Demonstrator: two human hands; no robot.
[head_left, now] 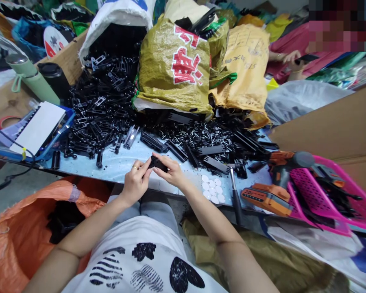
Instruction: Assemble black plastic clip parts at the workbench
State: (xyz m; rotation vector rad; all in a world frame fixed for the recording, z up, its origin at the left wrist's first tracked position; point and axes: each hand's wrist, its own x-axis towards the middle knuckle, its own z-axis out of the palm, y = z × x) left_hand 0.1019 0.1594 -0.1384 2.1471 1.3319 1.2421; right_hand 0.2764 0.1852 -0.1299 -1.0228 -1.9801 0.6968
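Where the pale blue table (122, 165) meets the person's lap, both hands close on one small black plastic part (157, 163): the left hand (136, 181) pinches its near end between thumb and fingertips, and the right hand (171, 171) grips its far end from above. This part is held just over the table's front edge. Behind the hands a broad heap of black plastic parts (110, 97) covers the table, and all that follows is placed from this heap. At its far side a white sack (116, 20) lies tipped open, spilling similar black pieces into it. Right of the heap, a yellow bag with red characters (173, 65) and a second yellow bag (247, 61) stand closed, contents hidden. Left of the heap sits a blue tray (59, 136) holding a white pad. Right and nearer, a pink basket (314, 195) holds dark pieces, with an orange power drill (277, 179) just beside it. Between heap and drill lie white round discs (212, 189). Below the heap's left end, an orange sack (18, 240) contains something black.
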